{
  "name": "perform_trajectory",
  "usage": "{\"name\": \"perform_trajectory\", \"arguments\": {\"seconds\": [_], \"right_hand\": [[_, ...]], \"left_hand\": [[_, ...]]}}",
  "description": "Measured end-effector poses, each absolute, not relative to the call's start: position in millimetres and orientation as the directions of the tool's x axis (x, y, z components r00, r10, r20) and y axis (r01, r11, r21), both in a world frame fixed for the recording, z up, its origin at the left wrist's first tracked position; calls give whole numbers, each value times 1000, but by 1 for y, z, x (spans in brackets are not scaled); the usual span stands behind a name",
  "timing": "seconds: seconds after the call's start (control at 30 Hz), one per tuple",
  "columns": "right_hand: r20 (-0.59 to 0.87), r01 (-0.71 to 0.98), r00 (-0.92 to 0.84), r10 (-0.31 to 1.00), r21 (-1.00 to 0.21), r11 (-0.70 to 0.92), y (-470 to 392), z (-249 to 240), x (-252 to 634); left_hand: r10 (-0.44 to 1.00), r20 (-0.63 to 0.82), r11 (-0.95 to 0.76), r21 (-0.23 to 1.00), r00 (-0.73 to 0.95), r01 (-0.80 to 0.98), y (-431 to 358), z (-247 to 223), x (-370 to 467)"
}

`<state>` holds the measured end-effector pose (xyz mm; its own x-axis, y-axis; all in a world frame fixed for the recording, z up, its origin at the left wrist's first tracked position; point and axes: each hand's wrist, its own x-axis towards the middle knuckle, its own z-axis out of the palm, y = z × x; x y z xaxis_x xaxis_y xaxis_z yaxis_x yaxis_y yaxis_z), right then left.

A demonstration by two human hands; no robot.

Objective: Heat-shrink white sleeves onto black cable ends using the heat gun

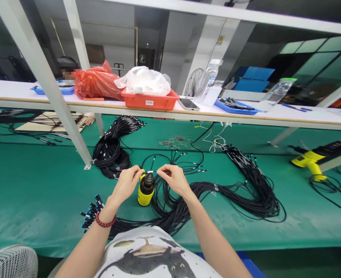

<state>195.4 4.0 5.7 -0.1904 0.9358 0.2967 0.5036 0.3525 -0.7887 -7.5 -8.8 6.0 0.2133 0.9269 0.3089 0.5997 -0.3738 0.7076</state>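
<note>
My left hand (129, 180) and my right hand (173, 178) pinch a thin black cable between them. A short white sleeve (150, 172) shows on the cable, between my fingertips. Right below it a yellow and black heat gun (146, 191) stands with its black nozzle pointing up, close to the cable. A thick bundle of black cables (199, 189) runs under my wrists and bends away to the right. Its blue-tipped ends (92, 214) lie beside my left forearm. Loose cable ends (188, 164) fan out beyond my right hand.
Another coiled black bundle (112, 150) lies at the back left. A second yellow tool (311, 160) is at the right. Above the green table, a white shelf (101, 106) holds a red tray (149, 101), bags, a phone and bottles. A co-worker's hand (89, 119) shows behind the post.
</note>
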Motion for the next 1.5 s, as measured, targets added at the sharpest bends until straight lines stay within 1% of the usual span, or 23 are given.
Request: {"name": "perform_trajectory", "arguments": {"seconds": [0.13,0.3,0.47,0.57,0.67,0.73,0.8,0.93,1.0,1.17,1.4,1.5], "right_hand": [[305,521,-204,930,-771,367,5,4,197],[315,492,-170,934,-794,358,8,2,197],[302,474,-165,939,-811,343,7,3,195],[286,529,-199,937,-774,348,5,6,195],[271,572,-248,930,-734,367,3,8,195],[277,575,-256,926,-726,376,3,8,194],[290,559,-241,926,-738,377,3,7,192],[304,503,-197,932,-785,362,4,6,190],[295,509,-194,935,-785,354,4,6,191],[248,546,-248,937,-763,346,3,8,195],[293,410,-178,939,-846,342,7,-2,196],[289,407,-169,942,-850,334,8,-3,198]], "left_hand": [[921,348,-387,780,173,492,-7,2,-6],[898,420,-432,783,133,447,-5,-2,-4],[899,424,-421,778,104,467,-5,0,-5],[917,382,-384,760,117,524,-7,1,-6],[930,343,-350,707,134,614,-8,1,-8],[931,332,-352,695,155,626,-8,1,-9],[928,332,-364,720,168,591,-7,-1,-9],[909,381,-412,760,169,502,-6,-2,-9],[907,384,-415,755,171,508,-5,-2,-9],[927,338,-366,732,161,574,-6,0,-8],[894,406,-446,774,188,450,-4,-4,-4],[885,430,-462,769,177,443,-3,-4,-3]]}}
